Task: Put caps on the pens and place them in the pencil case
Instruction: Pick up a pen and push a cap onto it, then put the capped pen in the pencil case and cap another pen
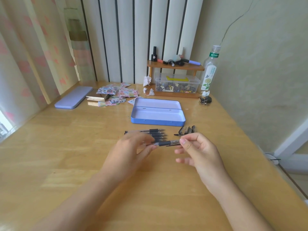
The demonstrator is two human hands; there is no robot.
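Observation:
My left hand (131,150) holds the clear barrel of a black-grip pen (162,143) just above the wooden table. My right hand (198,148) pinches a clear cap (175,142) with a black clip over the pen's tip. Behind the hands, several uncapped pens (150,133) lie side by side, tips pointing right. Several loose caps (186,130) lie to their right. The open blue tin pencil case (158,114) sits further back with nothing inside it.
A closed lilac tin (74,97) lies at the back left beside a spread of sticker sheets (115,94). A small wooden shelf (175,67), a clear plastic box (177,83) and a bottle (209,69) stand at the back right. A wall runs along the right.

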